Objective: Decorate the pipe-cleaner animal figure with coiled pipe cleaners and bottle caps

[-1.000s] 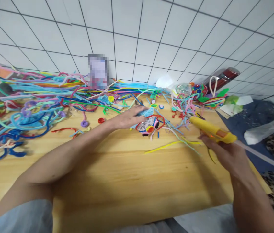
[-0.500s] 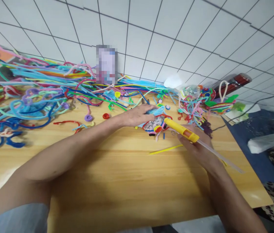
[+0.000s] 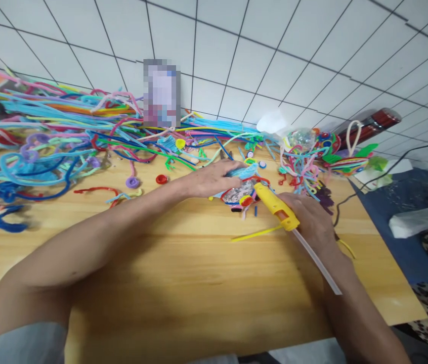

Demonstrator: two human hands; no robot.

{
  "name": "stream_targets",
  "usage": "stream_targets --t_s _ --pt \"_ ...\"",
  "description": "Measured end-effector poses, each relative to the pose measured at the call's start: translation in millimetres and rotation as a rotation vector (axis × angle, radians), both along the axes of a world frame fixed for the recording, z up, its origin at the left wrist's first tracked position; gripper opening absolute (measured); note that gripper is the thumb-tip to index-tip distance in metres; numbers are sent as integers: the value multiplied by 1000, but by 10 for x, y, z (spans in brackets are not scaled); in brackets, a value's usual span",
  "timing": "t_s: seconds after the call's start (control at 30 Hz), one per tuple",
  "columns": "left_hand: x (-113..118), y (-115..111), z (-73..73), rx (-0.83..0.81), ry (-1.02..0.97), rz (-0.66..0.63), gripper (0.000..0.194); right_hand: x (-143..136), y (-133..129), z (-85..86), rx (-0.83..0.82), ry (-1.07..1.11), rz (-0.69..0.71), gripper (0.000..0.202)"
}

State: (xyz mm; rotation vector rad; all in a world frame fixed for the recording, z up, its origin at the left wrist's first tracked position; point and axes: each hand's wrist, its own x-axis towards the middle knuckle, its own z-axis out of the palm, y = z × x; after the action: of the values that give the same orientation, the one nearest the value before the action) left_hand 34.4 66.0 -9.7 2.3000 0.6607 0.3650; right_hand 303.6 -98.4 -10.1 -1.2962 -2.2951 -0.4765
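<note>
My right hand (image 3: 310,217) is wrapped round a yellow hot glue gun (image 3: 274,205), with a clear glue stick (image 3: 318,263) sticking out of its rear. The gun's nozzle points at a small craft piece (image 3: 239,193), silvery in the middle and edged with red and blue pipe cleaner. Red, yellow and black round bits sit along its near side. My left hand (image 3: 214,178) grips the craft piece from the left, beside its light-blue pipe-cleaner part (image 3: 248,172); some fingertips are hidden. A yellow pipe cleaner (image 3: 255,233) lies just in front.
A heap of coloured pipe cleaners (image 3: 47,146) covers the back left of the wooden table (image 3: 183,283). A blurred-out upright panel (image 3: 161,93) leans against the tiled wall. At right are finished-looking ornaments (image 3: 350,164), a dark red cylinder (image 3: 379,124) and a black cord (image 3: 388,174).
The glue gun has turned in my right hand, its rear and glue stick swinging left and pointing more steeply toward me. My left hand stays on the craft piece. The view has shifted slightly.
</note>
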Motion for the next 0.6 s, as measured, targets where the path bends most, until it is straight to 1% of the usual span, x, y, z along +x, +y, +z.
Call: stream_targets --t_s 0.13,0.37,0.6 --pt "-1 -11 18 5 8 3 63 -26 12 -17 15 -5 26 30" --pt "-25 -29 29 9 11 4 64 -105 0 51 -5 -19 53 30" --pt "-13 -24 16 9 11 1 65 -84 -29 87 -18 -39 44 37"
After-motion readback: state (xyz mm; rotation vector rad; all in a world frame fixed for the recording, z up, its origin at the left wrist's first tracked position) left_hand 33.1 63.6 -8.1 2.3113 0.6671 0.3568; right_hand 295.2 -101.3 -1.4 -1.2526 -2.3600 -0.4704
